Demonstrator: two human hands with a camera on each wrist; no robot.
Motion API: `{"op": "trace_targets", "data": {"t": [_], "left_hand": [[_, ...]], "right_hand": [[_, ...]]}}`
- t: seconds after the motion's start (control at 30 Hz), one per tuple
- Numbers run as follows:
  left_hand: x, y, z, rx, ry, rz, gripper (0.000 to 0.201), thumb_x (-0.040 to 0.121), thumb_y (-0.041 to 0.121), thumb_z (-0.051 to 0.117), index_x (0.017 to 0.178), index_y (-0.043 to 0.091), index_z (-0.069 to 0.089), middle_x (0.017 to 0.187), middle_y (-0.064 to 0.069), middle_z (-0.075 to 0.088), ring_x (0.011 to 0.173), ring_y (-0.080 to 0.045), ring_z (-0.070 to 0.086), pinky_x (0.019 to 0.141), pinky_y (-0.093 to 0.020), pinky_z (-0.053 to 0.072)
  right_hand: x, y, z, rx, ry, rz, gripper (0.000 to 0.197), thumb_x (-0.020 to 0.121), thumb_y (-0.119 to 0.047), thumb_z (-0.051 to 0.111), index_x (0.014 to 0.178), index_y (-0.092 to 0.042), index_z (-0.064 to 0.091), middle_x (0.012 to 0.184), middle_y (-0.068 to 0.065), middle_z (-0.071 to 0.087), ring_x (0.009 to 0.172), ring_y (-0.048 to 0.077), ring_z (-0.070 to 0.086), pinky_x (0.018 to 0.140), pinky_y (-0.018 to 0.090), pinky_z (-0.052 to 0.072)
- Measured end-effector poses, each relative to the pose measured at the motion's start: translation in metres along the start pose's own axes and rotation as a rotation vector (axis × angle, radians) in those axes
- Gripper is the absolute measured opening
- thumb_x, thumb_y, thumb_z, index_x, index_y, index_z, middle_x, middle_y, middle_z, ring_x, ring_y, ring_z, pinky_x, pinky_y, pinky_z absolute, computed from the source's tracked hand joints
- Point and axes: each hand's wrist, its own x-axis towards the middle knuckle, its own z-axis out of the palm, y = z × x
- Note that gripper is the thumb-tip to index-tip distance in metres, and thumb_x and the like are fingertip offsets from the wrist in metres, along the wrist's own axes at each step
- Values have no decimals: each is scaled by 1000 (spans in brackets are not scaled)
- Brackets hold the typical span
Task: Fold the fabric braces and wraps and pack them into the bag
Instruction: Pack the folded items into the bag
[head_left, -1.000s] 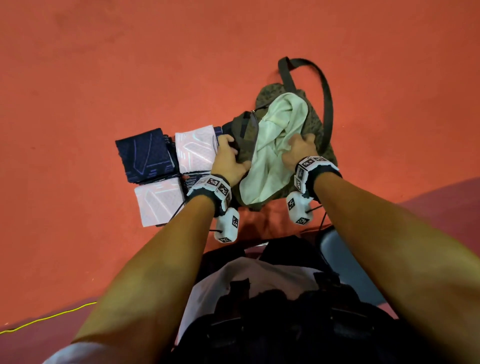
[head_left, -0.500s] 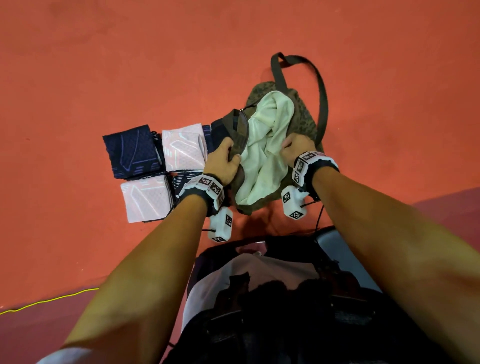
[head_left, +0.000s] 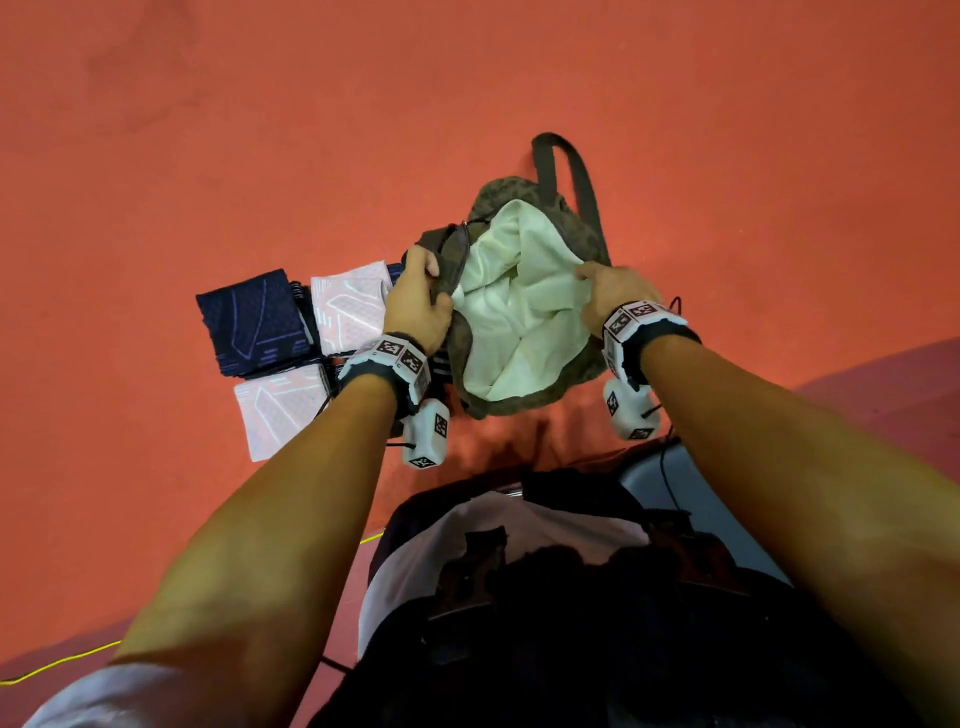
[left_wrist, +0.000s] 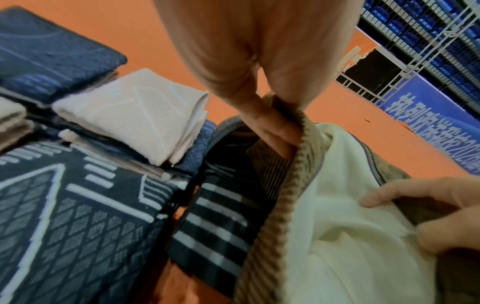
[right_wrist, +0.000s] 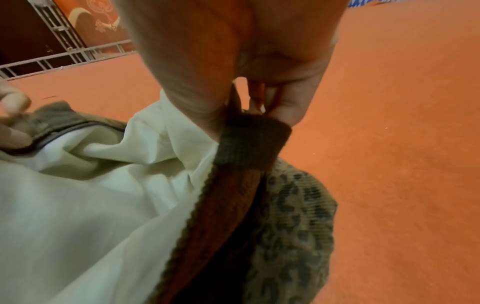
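A leopard-print corduroy bag (head_left: 582, 223) with a pale cream lining (head_left: 524, 322) lies on the orange floor, its mouth pulled wide. My left hand (head_left: 421, 301) grips the bag's left rim (left_wrist: 293, 156). My right hand (head_left: 608, 291) pinches the right rim (right_wrist: 249, 142) at the strap. Left of the bag lie folded braces: a navy one (head_left: 254, 322), a pink one (head_left: 353, 306) beside it and another pink one (head_left: 280, 410) nearer me. A dark striped piece (left_wrist: 221, 222) lies against the bag's side. The bag's bottom is hidden by folds of lining.
The bag's dark strap (head_left: 566, 161) loops out on the floor behind it. A yellow cable (head_left: 57, 665) runs at the lower left. My own lap and dark clothing (head_left: 571, 597) fill the near edge. A railing and blue banner (left_wrist: 426, 115) stand far off.
Both hands have drawn the bag's rims apart, so the mouth gapes wider and more lining shows. My right hand shifted to the right.
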Motion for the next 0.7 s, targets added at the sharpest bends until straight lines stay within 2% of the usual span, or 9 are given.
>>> {"op": "trace_targets", "data": {"t": [0.13, 0.23, 0.33, 0.4, 0.5, 0.6, 0.7], "left_hand": [[10, 16, -2, 120, -29, 29, 31, 82, -5, 42, 91, 14, 65, 103, -8, 59, 89, -22, 54, 78, -24, 35], [18, 27, -3, 121, -26, 4, 36, 90, -4, 42, 104, 6, 73, 122, -11, 61, 107, -27, 58, 91, -26, 41], [24, 36, -4, 155, -53, 5, 37, 93, 0, 44, 122, 2, 67, 131, -14, 58, 121, -33, 55, 103, -29, 38], [25, 43, -6, 158, -62, 17, 39, 95, 8, 53, 132, 5, 62, 131, -14, 56, 121, -32, 54, 103, -29, 38], [24, 48, -6, 121, -100, 22, 58, 88, 20, 68, 143, 8, 52, 139, -13, 50, 128, -27, 50, 108, -27, 36], [22, 45, -5, 129, -143, 11, 74, 82, 27, 76, 147, 10, 45, 149, -14, 42, 136, -29, 43, 114, -36, 34], [17, 41, -10, 154, -144, 33, 73, 78, 21, 80, 143, 11, 48, 139, -9, 45, 127, -29, 49, 107, -32, 40]], "right_hand": [[-6, 13, -16, -27, 69, 44, 58, 92, -13, 52, 145, -35, 45, 126, 18, 57, 107, 43, 62, 80, 41, 51], [-11, 23, -28, -45, 94, 68, 56, 92, -12, 52, 144, -32, 47, 120, 19, 62, 101, 41, 64, 72, 38, 49], [-16, 33, -37, -88, 88, 86, 56, 91, -10, 51, 144, -30, 47, 116, 20, 64, 99, 40, 64, 69, 37, 47], [-19, 36, -42, -87, 86, 88, 58, 91, -9, 51, 145, -30, 47, 115, 20, 65, 94, 39, 63, 68, 37, 47], [-24, 33, -46, -67, 87, 70, 62, 91, -8, 50, 148, -31, 41, 115, 21, 63, 92, 39, 63, 71, 39, 51], [-27, 26, -48, -28, 88, 58, 67, 91, -6, 49, 150, -33, 36, 111, 21, 62, 88, 41, 62, 71, 42, 54], [-28, 19, -51, -7, 96, 48, 71, 90, -5, 49, 152, -36, 32, 98, 17, 56, 80, 37, 57, 67, 41, 51]]}}
